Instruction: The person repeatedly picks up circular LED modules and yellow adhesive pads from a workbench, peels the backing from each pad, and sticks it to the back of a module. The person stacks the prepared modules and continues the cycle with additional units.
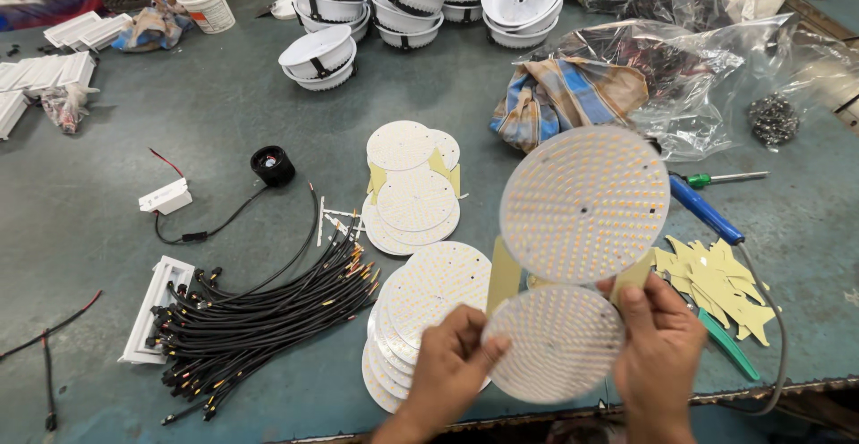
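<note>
The head view showed the left hand (447, 368) and right hand (658, 354) pinching by their rims two thin round white LED-studded circuit discs (583, 204), held above the grey-green tabletop (224, 122); they looked light, stiff, fragile-faced, best edge-held.

Two round LED boards (583, 204) being held up; two piles of round boards (413, 200) lying leftward; one black cable bundle (259, 310); roughly nine white housings (322, 55) stacking farther off.

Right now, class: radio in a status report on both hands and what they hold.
Left hand grips lower LED disc. Right hand holds upper LED disc upright. Disc stack beneath; cable bundle alongside.
</note>
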